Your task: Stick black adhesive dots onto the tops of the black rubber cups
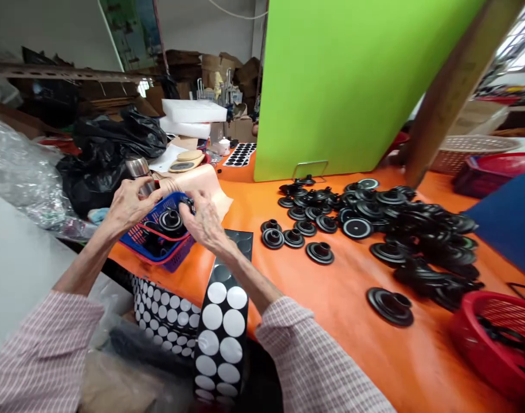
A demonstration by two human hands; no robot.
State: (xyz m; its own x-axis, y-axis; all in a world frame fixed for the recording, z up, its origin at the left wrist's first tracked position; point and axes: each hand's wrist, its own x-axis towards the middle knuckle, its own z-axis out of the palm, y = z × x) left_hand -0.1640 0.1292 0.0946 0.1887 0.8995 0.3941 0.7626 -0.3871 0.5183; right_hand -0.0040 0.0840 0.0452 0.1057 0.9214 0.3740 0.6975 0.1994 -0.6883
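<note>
My left hand (131, 202) is over the far left rim of a blue plastic basket (176, 252), thumb and fingers apart. Right behind it stands a shiny metal cylinder (137, 167), partly covered by the fingers. At the basket's right side is my right hand (204, 219), its fingers curled down around a small dark piece mostly hidden from view. Inside the basket lies a black round flanged part (169, 220) with a pale ring, among other dark pieces. A black strip with white round stickers (222, 332) hangs over the table edge below my right forearm.
Many black flanged discs (391, 229) are heaped on the orange table (288, 310), with one apart at the front (390, 306). A red basket (490, 344) stands at the right edge. A green board (352, 86) rises behind. Black plastic bags (112, 149) lie left.
</note>
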